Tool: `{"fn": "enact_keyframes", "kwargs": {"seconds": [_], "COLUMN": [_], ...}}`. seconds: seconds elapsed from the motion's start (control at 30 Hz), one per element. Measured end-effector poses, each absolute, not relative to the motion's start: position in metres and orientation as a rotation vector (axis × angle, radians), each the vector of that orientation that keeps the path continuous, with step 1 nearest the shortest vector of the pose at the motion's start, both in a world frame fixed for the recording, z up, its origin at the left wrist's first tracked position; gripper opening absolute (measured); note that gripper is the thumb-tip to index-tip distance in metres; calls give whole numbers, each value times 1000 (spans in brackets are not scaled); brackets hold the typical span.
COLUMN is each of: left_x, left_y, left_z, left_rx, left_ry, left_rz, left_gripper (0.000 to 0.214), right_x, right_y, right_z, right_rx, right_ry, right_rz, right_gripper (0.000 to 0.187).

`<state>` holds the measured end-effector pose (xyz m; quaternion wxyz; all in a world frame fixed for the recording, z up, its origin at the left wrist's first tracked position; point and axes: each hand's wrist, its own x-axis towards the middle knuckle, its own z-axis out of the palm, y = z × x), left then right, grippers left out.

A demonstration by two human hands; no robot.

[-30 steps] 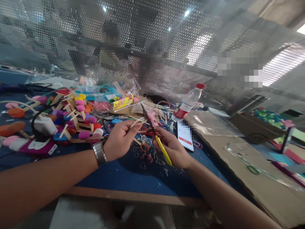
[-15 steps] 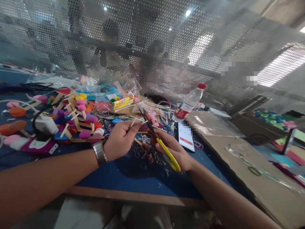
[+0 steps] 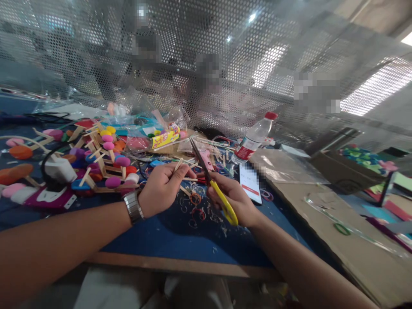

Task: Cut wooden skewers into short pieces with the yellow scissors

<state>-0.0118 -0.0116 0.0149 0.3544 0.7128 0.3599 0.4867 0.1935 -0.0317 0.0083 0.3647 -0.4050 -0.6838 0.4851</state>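
Observation:
My left hand, with a metal watch on its wrist, pinches thin wooden sticks above the blue table. My right hand grips yellow-handled scissors whose dark blades point up and away, crossing right beside the stick ends. Both hands hover over a scatter of small rubber bands and wood scraps on the blue table top.
Stick-and-foam-ball models crowd the left, by a white charger block. A water bottle and a phone lie right of my hands. Cardboard covers the right side. A perforated screen backs the table; people sit behind it.
The scissors tilted lower half a second ago, then rose back upright with the blades again beside the sticks. My left hand has barely moved.

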Motion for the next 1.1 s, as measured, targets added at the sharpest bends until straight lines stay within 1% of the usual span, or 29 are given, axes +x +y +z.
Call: {"fn": "enact_keyframes", "kwargs": {"seconds": [0.13,0.3,0.47,0.63,0.77,0.87,0.97,1.03,1.1], "left_x": [-11,-11,-12,-11,-9,-10,-11,-11,-11], "left_y": [-11,-11,-11,-10,-9,-10,-12,-13,-14], "left_z": [13,14,14,11,8,8,11,13,13], "left_rx": [1829,1864,1820,1696,1464,1430,1438,1427,1429], "left_ry": [930,922,941,926,824,709,617,592,596], "left_rz": [1272,1297,1247,1193,977,724,476,410,424], "left_gripper": [45,44,43,48,48,48,49,49,48], "right_x": [195,195,194,196,202,207,209,209,209], "right_y": [-32,-32,-32,-31,-25,-21,-19,-20,-21], "right_z": [11,11,9,7,3,1,4,7,9], "right_rx": [-992,-978,-1009,-1028,-980,-933,-891,-881,-874], "right_ry": [-1818,-1879,-1821,-1841,-1916,-1918,-1906,-1920,-1947], "right_rz": [1166,1105,1164,1151,1097,1188,1301,1325,1318], "right_gripper": [53,55,53,57,55,55,62,66,66]}}
